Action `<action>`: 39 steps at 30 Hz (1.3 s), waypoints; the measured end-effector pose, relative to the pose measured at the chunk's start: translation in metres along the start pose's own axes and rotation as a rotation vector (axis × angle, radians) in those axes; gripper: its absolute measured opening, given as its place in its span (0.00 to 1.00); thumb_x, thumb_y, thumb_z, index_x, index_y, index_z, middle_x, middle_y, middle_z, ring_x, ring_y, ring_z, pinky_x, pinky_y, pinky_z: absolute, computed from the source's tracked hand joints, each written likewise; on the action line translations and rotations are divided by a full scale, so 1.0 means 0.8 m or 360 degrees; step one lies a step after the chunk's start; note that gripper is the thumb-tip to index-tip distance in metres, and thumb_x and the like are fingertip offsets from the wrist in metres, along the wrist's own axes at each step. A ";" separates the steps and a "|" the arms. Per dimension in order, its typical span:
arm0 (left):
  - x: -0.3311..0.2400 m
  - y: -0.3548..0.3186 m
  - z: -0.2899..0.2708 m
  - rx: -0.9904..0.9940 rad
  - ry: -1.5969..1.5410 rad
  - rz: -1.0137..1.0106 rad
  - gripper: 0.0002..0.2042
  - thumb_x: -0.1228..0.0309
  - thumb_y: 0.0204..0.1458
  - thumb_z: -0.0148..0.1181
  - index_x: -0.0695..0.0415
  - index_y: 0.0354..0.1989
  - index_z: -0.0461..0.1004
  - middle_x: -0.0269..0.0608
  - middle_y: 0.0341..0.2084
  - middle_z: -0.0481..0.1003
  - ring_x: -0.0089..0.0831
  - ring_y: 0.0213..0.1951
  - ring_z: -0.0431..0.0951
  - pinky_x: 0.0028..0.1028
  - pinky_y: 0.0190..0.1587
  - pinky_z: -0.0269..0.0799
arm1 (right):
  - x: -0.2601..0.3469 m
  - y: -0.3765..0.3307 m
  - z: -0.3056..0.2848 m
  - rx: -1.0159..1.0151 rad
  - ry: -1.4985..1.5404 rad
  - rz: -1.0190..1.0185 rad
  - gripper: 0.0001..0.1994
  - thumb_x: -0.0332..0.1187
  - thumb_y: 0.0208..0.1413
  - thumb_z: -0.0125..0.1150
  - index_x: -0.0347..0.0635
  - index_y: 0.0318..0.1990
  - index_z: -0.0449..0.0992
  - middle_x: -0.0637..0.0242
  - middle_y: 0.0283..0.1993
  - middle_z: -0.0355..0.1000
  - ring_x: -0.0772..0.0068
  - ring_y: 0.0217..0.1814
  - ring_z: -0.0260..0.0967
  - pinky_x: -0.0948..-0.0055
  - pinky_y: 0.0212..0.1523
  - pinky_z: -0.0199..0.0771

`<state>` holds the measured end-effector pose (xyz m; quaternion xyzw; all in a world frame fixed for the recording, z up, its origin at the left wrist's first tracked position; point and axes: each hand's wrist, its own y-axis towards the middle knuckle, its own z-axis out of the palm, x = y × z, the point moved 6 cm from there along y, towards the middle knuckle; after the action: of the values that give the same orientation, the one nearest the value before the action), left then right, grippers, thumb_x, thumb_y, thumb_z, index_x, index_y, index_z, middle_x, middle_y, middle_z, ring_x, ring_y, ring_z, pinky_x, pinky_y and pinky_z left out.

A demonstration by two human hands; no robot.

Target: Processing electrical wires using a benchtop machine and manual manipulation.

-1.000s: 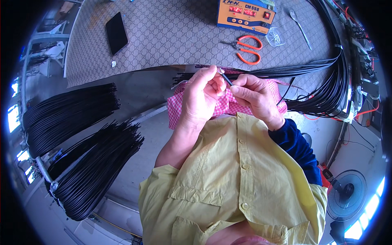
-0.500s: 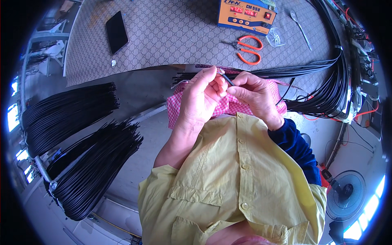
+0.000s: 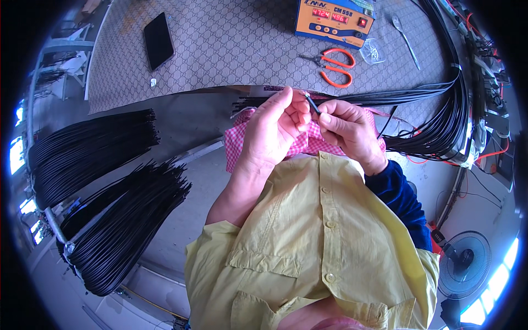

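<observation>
My left hand [image 3: 273, 131] and my right hand [image 3: 348, 128] meet just above my lap, fingertips together. Between them sticks up the end of a thin black cable [image 3: 312, 103], pinched by both hands. Under the hands lies a pink checked cloth [image 3: 237, 144]. A long bundle of black cables [image 3: 434, 102] runs from the table edge to the right and curves down beside my right hand. My yellow shirt fills the lower middle of the view.
On the patterned table mat lie a black phone [image 3: 158, 39], an orange box with a red display [image 3: 334, 17], orange-handled pliers [image 3: 334, 65] and a metal spoon-like tool [image 3: 404, 33]. Two thick bundles of cut black cables [image 3: 104, 181] hang at left. A fan [image 3: 465, 264] stands lower right.
None of note: both hands stay together on the cable end, with only slight finger shifts.
</observation>
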<state>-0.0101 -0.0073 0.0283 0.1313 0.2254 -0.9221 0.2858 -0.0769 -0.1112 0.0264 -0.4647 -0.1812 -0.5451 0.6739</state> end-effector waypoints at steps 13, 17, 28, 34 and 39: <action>0.006 0.003 -0.003 0.0010 -0.0134 -0.0117 0.09 0.69 0.53 0.47 0.61 0.29 0.70 0.39 0.22 0.72 0.25 0.24 0.70 0.23 0.25 0.64 | -0.003 0.003 0.002 0.0059 0.0164 0.0100 0.07 0.32 0.53 0.52 0.37 0.35 0.70 0.74 0.20 0.61 0.86 0.16 0.50 0.86 0.15 0.46; 0.005 0.002 -0.003 -0.0008 -0.0109 -0.0076 0.09 0.69 0.54 0.47 0.61 0.30 0.70 0.39 0.23 0.72 0.24 0.25 0.70 0.22 0.27 0.65 | -0.003 0.004 0.001 0.0060 0.0209 0.0120 0.07 0.31 0.53 0.52 0.37 0.35 0.70 0.74 0.22 0.62 0.86 0.17 0.51 0.86 0.15 0.47; 0.000 -0.001 -0.002 -0.0026 0.0032 0.0079 0.07 0.70 0.52 0.51 0.60 0.32 0.69 0.37 0.24 0.71 0.22 0.25 0.70 0.19 0.30 0.66 | -0.005 0.006 0.001 0.0020 0.0114 0.0023 0.06 0.31 0.54 0.50 0.37 0.34 0.69 0.75 0.21 0.60 0.88 0.16 0.49 0.87 0.15 0.46; 0.000 -0.001 -0.003 -0.0090 0.0133 0.0098 0.07 0.69 0.52 0.50 0.60 0.32 0.69 0.37 0.24 0.71 0.22 0.25 0.70 0.19 0.29 0.66 | -0.006 0.005 0.002 0.0041 0.0207 0.0096 0.06 0.30 0.54 0.50 0.37 0.34 0.69 0.74 0.21 0.61 0.87 0.16 0.49 0.87 0.14 0.46; -0.002 0.003 -0.007 -0.0080 0.0112 -0.0017 0.12 0.65 0.54 0.46 0.62 0.29 0.70 0.39 0.22 0.72 0.26 0.24 0.70 0.23 0.27 0.65 | -0.007 0.005 0.000 0.0138 0.0403 0.0241 0.06 0.30 0.53 0.51 0.36 0.35 0.69 0.71 0.21 0.63 0.84 0.15 0.50 0.85 0.14 0.47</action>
<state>-0.0067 -0.0056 0.0234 0.1554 0.2591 -0.9124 0.2760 -0.0749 -0.1079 0.0208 -0.3751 -0.0827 -0.5385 0.7500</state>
